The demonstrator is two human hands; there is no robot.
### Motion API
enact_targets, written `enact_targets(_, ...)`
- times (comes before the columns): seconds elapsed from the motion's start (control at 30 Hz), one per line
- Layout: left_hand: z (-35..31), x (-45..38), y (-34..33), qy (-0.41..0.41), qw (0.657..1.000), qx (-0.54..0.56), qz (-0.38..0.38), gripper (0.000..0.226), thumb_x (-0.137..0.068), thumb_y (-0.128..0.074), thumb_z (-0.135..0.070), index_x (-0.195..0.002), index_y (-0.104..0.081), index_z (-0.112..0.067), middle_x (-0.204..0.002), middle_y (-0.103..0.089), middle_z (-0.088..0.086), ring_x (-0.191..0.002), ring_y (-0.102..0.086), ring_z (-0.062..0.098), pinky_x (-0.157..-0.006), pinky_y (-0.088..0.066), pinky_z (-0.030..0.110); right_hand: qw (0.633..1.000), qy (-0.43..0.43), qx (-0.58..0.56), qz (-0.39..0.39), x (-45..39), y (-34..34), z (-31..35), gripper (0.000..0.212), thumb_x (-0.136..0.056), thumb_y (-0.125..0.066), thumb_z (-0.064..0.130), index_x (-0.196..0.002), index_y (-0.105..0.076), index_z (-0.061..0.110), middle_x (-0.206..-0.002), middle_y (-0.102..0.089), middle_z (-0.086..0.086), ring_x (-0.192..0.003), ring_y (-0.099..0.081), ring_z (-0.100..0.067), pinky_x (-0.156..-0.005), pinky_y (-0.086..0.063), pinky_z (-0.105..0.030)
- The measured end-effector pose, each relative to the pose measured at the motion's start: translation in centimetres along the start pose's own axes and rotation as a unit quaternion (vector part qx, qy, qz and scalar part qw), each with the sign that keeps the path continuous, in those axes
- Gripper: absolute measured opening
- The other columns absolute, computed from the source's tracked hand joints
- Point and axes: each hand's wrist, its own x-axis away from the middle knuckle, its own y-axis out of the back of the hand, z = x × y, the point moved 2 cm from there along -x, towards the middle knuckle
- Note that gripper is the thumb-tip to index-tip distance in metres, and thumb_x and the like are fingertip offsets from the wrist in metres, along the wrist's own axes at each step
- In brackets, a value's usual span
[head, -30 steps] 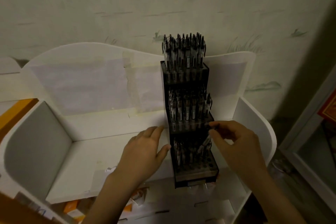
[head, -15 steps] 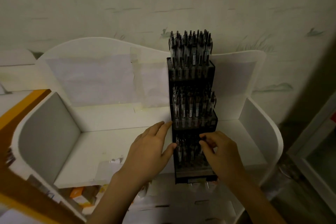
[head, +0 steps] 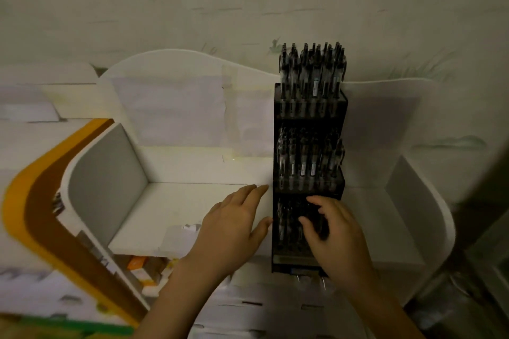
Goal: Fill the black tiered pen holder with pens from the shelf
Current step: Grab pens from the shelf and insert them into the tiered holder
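The black tiered pen holder (head: 308,115) stands upright on the white shelf (head: 179,201), right of its middle. Several dark pens (head: 311,69) fill its top tier, and more stand in the middle tier (head: 305,162). My left hand (head: 231,228) rests flat against the holder's left side, fingers straight. My right hand (head: 336,234) is over the bottom tier (head: 286,228), its thumb and fingers curled around a pen among those standing there. The dim light blurs the pen's outline.
The shelf has curved white side walls (head: 110,181) and a tall back panel against a painted wall. Small orange and white boxes (head: 140,264) lie on the level below. An orange and brown band (head: 35,215) runs on the left. A dark cabinet edge (head: 490,228) is at the right.
My right hand has come down from beside the middle tier with a pen into the bottom tier. My left hand has stayed against the holder's side. The camera has moved closer.
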Motion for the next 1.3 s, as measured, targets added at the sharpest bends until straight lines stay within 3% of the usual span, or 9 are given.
enact_targets(0.1, -0.2, 0.6, 0.4, 0.011, 1.000, -0.009, -0.006, 0.060, -0.098, -0.035, -0.053, -0.152, -0.013, -0.036, -0.157, -0.024, -0.013, -0.138, -0.034, 0.009, -0.106, -0.037, 0.027, 0.997, 0.061, 0.027, 0.044, -0.8, 0.3, 1.6, 0.048, -0.086, -0.068, 0.032, -0.131, -0.054, 0.022, -0.134, -0.053, 0.004, -0.126, -0.046, -0.014, -0.100, -0.046, -0.033)
enact_targets(0.2, -0.2, 1.5, 1.0, 0.032, 0.999, -0.018, -0.014, 0.061, -0.098, -0.036, -0.053, -0.152, -0.013, -0.036, -0.157, -0.024, -0.013, -0.138, -0.033, 0.009, -0.106, -0.037, 0.026, 0.992, 0.088, 0.036, 0.089, -1.6, -0.2, 2.7, 0.057, -0.088, -0.064, 0.040, -0.141, -0.046, 0.025, -0.145, -0.043, 0.006, -0.135, -0.037, -0.013, -0.107, -0.042, -0.039)
enact_targets(0.5, 2.3, 6.0, 4.1, 0.127, 0.990, -0.047, -0.029, 0.063, -0.098, -0.039, -0.053, -0.152, -0.011, -0.038, -0.158, -0.022, -0.013, -0.142, -0.026, 0.008, -0.112, -0.036, 0.026, 0.975, 0.131, 0.013, 0.181, -2.0, -4.2, 7.2, 0.067, -0.089, -0.048, 0.061, -0.148, -0.022, 0.041, -0.158, -0.017, 0.015, -0.145, -0.019, -0.010, -0.116, -0.030, -0.037)
enact_targets(0.67, 4.7, 9.5, 6.8, 0.190, 0.979, -0.056, -0.042, 0.062, -0.097, -0.041, -0.053, -0.151, -0.012, -0.040, -0.158, -0.020, -0.012, -0.133, -0.043, 0.011, -0.107, -0.042, 0.027, 0.958, 0.167, 0.018, 0.233, -2.0, -6.8, 11.1, 0.069, -0.089, -0.046, 0.064, -0.148, -0.018, 0.043, -0.159, -0.014, 0.015, -0.146, -0.016, -0.011, -0.116, -0.029, -0.034)
enact_targets(0.77, 6.7, 12.0, 8.3, 0.218, 0.972, -0.062, -0.060, 0.063, -0.097, -0.042, -0.052, -0.151, -0.013, -0.039, -0.158, -0.021, -0.012, -0.140, -0.032, 0.011, -0.109, -0.041, 0.031, 0.950, 0.194, 0.017, 0.243, -1.5, -8.8, 14.2, 0.070, -0.086, -0.044, 0.068, -0.147, -0.018, 0.044, -0.159, -0.016, 0.015, -0.145, -0.019, -0.012, -0.114, -0.032, -0.034)
enact_targets(1.03, 14.2, 20.1, 14.2, 0.274, 0.952, -0.068, -0.114, 0.063, -0.095, -0.048, -0.049, -0.149, -0.017, -0.039, -0.157, -0.022, -0.015, -0.139, -0.032, 0.008, -0.105, -0.043, 0.026, 0.927, 0.267, 0.006, 0.262, 1.2, -15.0, 25.5, 0.069, -0.086, -0.046, 0.067, -0.146, -0.021, 0.042, -0.155, -0.024, 0.012, -0.141, -0.023, -0.009, -0.113, -0.033, -0.031)
enact_targets(1.3, 26.3, 30.3, 21.9, 0.331, 0.927, -0.081, -0.158, 0.064, -0.096, -0.045, -0.052, -0.148, -0.008, -0.047, -0.158, -0.017, -0.018, -0.141, -0.026, 0.007, -0.109, -0.037, 0.026, 0.909, 0.319, -0.015, 0.267, 4.9, -23.8, 39.7, 0.068, -0.088, -0.047, 0.064, -0.148, -0.021, 0.042, -0.156, -0.019, 0.017, -0.143, -0.015, -0.007, -0.117, -0.022, -0.031)
